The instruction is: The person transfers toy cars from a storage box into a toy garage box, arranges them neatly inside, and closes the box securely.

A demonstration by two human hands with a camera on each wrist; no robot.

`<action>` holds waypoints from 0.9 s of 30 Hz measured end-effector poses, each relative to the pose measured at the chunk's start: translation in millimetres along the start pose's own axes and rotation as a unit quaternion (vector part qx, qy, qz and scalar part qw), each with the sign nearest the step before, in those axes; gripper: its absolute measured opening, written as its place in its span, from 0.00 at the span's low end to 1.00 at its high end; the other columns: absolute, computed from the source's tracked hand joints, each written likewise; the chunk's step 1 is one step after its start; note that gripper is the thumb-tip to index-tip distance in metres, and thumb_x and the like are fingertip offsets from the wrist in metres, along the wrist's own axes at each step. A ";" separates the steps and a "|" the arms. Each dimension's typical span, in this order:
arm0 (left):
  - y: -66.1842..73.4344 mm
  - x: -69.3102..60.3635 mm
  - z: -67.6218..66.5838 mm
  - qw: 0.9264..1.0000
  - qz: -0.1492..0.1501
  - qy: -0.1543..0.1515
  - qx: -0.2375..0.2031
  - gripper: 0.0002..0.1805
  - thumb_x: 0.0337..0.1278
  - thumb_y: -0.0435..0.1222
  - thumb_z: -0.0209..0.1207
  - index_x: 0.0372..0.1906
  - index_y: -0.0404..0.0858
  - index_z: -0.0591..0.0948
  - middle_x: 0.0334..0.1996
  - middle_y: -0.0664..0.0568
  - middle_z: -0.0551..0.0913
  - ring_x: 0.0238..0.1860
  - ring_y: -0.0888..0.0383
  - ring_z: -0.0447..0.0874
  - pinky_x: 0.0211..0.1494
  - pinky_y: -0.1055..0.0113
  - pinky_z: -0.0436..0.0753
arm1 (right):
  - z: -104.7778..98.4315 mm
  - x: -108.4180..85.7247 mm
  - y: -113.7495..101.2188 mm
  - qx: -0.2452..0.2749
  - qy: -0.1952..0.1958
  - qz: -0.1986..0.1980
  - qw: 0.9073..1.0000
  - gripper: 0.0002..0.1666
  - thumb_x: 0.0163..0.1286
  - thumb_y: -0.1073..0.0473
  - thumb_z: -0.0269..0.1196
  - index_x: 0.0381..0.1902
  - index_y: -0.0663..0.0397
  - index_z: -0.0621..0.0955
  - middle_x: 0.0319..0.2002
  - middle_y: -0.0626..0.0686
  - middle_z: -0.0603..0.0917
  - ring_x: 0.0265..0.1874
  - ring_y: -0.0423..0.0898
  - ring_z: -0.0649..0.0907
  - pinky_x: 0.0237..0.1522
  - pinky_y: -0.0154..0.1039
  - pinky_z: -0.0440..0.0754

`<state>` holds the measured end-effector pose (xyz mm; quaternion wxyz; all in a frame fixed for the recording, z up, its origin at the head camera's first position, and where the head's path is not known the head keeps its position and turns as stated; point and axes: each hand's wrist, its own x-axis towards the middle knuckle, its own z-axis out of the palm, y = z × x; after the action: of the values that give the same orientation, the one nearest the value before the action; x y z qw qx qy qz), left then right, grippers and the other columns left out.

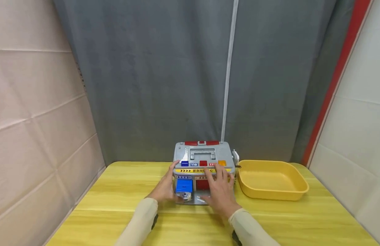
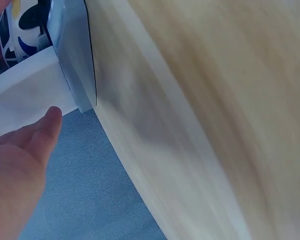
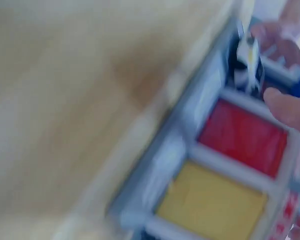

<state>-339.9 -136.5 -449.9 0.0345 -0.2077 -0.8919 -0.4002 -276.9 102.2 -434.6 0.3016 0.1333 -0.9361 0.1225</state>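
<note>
A grey toy garage (image 1: 181,150) stands on the table, with blue, red and yellow shutter doors along its front. A small white toy police car (image 1: 185,196) with dark markings sits at the opening under the blue door (image 1: 184,185). My left hand (image 1: 165,187) grips the garage's left side, its thumb beside the car at the front and its fingers along the white side wall (image 2: 32,90). My right hand (image 1: 221,191) has its fingers spread over the front upper edge, before the red door (image 3: 244,136). The yellow door (image 3: 212,200) shows in the right wrist view.
To the right of the garage sits a yellow plastic tray (image 1: 273,197). A small white piece (image 1: 235,156) juts from the garage's right side. Behind the wooden table (image 1: 116,191) hangs a grey curtain (image 1: 153,85). Pale cloth walls flank both sides.
</note>
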 end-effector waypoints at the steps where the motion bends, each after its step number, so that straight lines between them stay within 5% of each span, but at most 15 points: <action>1: 0.6 0.0 -0.1 1.000 -0.003 0.000 0.000 0.81 0.20 0.36 0.86 0.76 0.74 0.40 0.76 0.51 0.66 0.76 0.40 0.64 0.73 0.29 0.62 | -5.0 0.8 6.3 0.012 0.001 0.001 1.000 0.64 0.38 0.40 0.84 0.73 0.43 0.68 0.74 0.63 0.60 0.72 0.62 0.58 0.68 0.67 0.60; 7: 2.5 2.8 -0.5 1.000 -0.010 -0.005 -0.001 0.80 0.23 0.34 0.85 0.75 0.76 0.39 0.73 0.50 0.70 0.73 0.39 0.68 0.72 0.28 0.64 | -32.3 9.6 44.2 0.105 0.007 0.024 0.994 0.55 0.49 0.49 0.80 0.72 0.53 0.67 0.73 0.69 0.60 0.70 0.66 0.61 0.64 0.69 0.65; 16: 2.3 3.0 0.0 0.999 -0.036 0.010 -0.011 0.76 0.30 0.32 0.83 0.73 0.81 0.40 0.74 0.51 0.69 0.74 0.39 0.66 0.73 0.28 0.62 | -43.3 27.0 70.5 0.206 -0.117 0.127 0.963 0.46 0.69 0.49 0.65 0.77 0.56 0.58 0.76 0.70 0.50 0.71 0.67 0.63 0.71 0.68 0.67; 22: 5.4 2.1 1.2 0.996 -0.047 0.037 0.059 0.68 0.47 0.20 0.69 0.75 0.76 0.42 0.74 0.45 0.70 0.71 0.38 0.71 0.71 0.33 0.69 | -38.3 30.2 68.0 0.216 -0.140 0.145 0.955 0.40 0.71 0.46 0.62 0.74 0.56 0.65 0.77 0.70 0.48 0.70 0.67 0.65 0.73 0.66 0.67; 27: 9.9 2.2 -0.2 0.992 -0.049 0.056 0.106 0.65 0.48 0.16 0.65 0.77 0.71 0.44 0.69 0.42 0.75 0.65 0.39 0.78 0.67 0.37 0.76 | -35.9 30.9 67.6 0.211 -0.134 0.153 0.956 0.39 0.70 0.44 0.63 0.73 0.52 0.66 0.76 0.67 0.49 0.68 0.66 0.66 0.72 0.65 0.69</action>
<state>-338.0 -130.0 -442.3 0.0866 -0.1363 -0.9350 -0.3156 -303.8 171.1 -398.0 0.1162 0.0639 -0.9300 0.3429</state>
